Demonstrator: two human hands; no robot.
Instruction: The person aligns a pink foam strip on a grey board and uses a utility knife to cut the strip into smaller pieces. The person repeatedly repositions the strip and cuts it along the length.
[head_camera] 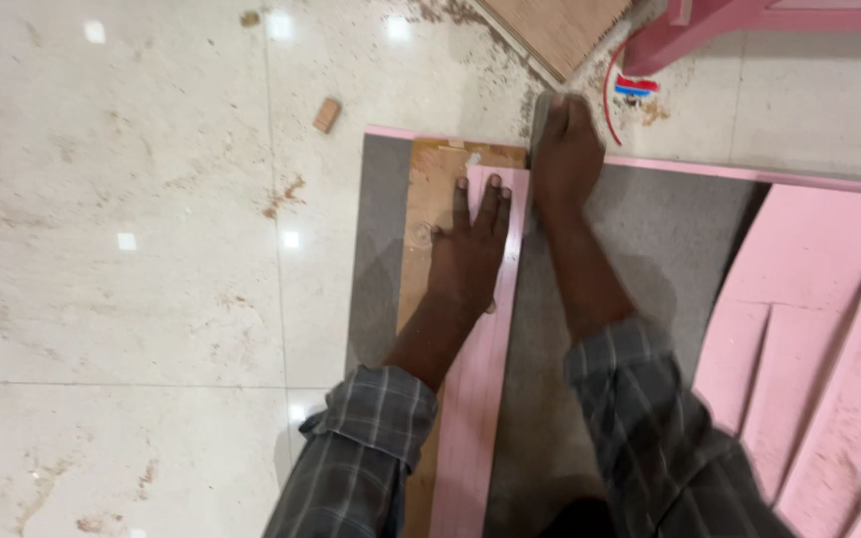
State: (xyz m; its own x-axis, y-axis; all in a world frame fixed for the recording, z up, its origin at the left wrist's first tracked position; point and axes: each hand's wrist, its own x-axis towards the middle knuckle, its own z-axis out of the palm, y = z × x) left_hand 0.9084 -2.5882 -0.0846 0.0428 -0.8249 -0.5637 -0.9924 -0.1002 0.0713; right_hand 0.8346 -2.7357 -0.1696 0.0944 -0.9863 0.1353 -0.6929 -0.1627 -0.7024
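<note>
Cutting along a pink strip, centre of frame

Left hand (465, 254) presses flat, open, on the pink strip (470, 399); right hand (565, 149) closes around an indistinct tool at the strip's far end. Sawdust (470, 25) lies beyond; cut completion indeterminable.

Glossy cream tile floor (132, 299), sawdust-strewn, under grey board (650, 229), pink panels (819, 329) and small wood block (326, 115).

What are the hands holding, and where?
The left hand presses flat on the pink strip's far end. The right hand is blurred; a hold cannot be told.
</note>
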